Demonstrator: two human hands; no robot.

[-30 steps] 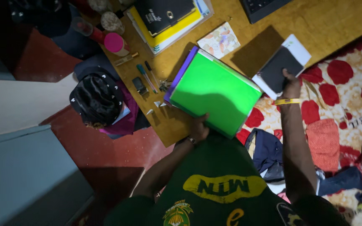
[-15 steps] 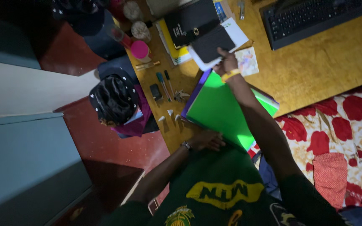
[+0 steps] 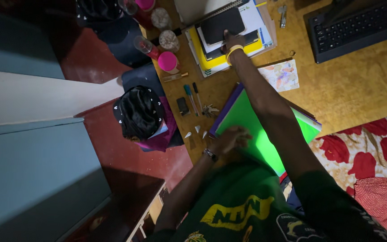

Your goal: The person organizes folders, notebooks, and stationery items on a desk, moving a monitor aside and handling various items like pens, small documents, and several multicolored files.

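Since the earlier frame, right hand [image 3: 232, 41] has carried the black notebook [image 3: 222, 26] onto the book stack [image 3: 211, 58], fingers gripping it. Left hand [image 3: 231, 139] rests open-fingered on the green folder [image 3: 265, 134].

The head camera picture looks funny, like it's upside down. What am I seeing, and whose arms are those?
A person wears the camera on their head, so you look down over their green shirt at their own two hands. The right hand, with a yellow wristband, presses a black notebook onto a stack of books. The left hand rests on a green folder. On the wooden desk also lie pens, keys, a pink cup and a keyboard.
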